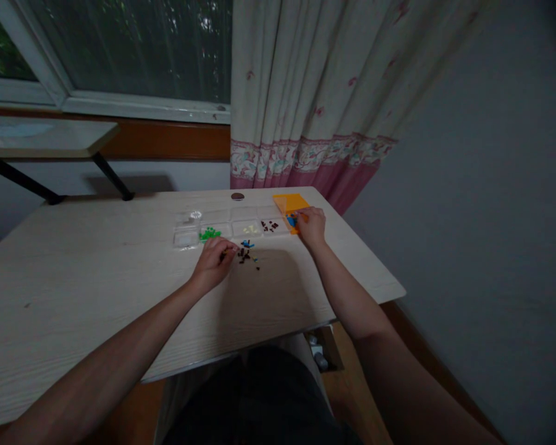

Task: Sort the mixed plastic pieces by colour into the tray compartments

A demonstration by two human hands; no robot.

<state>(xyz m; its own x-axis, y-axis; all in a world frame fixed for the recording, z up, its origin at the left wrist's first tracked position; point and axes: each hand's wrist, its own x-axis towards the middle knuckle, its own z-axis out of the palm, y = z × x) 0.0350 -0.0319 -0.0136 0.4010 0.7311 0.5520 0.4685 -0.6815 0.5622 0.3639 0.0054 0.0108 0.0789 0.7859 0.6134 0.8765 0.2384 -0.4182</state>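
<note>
My left hand (213,262) is just left of a loose pile of small dark brown pieces (244,255), its fingers pinched together. Whatever they hold is too small to make out. Some blue pieces (247,244) lie at the pile's far side. My right hand (313,227) reaches to an orange lidded box (291,201), fingertips closed at small blue pieces (291,220) in it; any piece between them is hidden. To its left, a row of clear lidded boxes holds brown pieces (269,226), pale yellow pieces (250,229) and green pieces (210,233).
Another clear box (185,239) ends the row at the left. A round dark object (238,196) lies behind the boxes on the pale wooden table (97,272). A raised shelf (50,139) stands at the back left. The curtain (306,93) hangs behind, and an open drawer (333,349) is below.
</note>
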